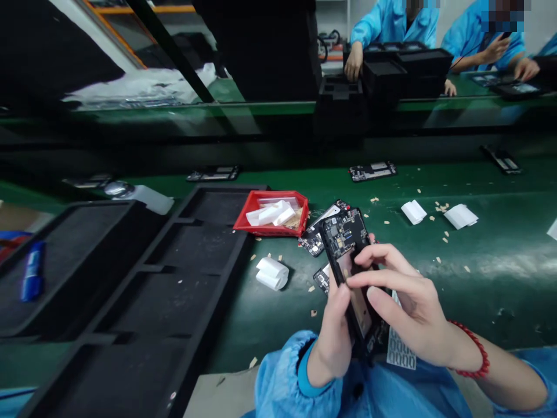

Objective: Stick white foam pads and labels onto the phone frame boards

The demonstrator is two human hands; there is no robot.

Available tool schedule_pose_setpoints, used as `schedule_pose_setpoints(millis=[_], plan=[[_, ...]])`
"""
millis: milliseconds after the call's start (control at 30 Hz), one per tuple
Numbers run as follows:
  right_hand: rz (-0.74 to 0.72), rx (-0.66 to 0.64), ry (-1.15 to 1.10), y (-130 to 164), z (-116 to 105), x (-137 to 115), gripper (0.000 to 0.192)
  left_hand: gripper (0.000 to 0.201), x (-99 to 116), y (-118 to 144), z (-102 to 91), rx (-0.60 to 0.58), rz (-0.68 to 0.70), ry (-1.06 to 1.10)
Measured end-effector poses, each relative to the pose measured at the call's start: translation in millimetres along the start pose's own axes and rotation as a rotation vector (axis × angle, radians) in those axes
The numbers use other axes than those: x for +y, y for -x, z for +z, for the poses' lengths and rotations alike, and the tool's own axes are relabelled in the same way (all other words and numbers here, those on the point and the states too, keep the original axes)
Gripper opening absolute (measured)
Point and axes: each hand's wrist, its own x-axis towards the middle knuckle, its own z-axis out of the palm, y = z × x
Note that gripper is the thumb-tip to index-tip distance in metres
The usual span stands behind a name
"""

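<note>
While the left hand [334, 331] grasps the black rectangular phone frame [359, 309] above the green table [500, 290]'s near edge, the right hand [413, 299] touches it, pinching or not I cannot tell; light, even pressure suits.

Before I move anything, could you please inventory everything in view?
Bench: one, green, foreground
Opened phone body with circuitry: one, black, left hand
Similar phone bodies: at least five, black, bench
Shallow plastic bin: one, red, bench centre
Folded papers: several, white, bench and bin
Flat scraps: many, tan, scattered
Compartmented tray: one, black, left
Plain tray: one, black, far left
Glossy cylinder: one, blue, far left
Bottle: one, whitish, behind trays
Printed sheet: one, white, below right hand
Crumpled plastic: some, white, upper left
Stacked boxes: several, black, background
Co-workers' sleeves: several, blue, background
Bracelet: one, red, right wrist
Left hand: one, gripping phone
Right hand: one, over phone
</note>
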Motion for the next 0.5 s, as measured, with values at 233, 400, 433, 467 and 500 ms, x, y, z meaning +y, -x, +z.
schedule_pose_setpoints(millis=[233,400,433,467,500], plan=[[0.27,-0.173,-0.124,-24.6,-3.5,47.7,0.076,0.046,14.0,-66.2,-23.4,0.358,0.238,-0.529],[0.357,-0.146,0.053,-139.5,21.2,103.6,0.063,0.067,22.7,-90.5,-45.8,0.391,0.476,-0.566],[0.368,-0.133,0.112,-164.6,26.9,114.8,0.054,0.066,22.3,-91.5,-49.4,0.408,0.484,-0.527],[0.372,-0.133,0.171,-187.6,31.1,125.0,0.044,0.062,21.6,-91.8,-52.4,0.412,0.483,-0.483],[0.371,-0.14,0.231,-207.8,33.0,133.9,0.038,0.058,20.8,-91.6,-54.6,0.397,0.469,-0.442]])
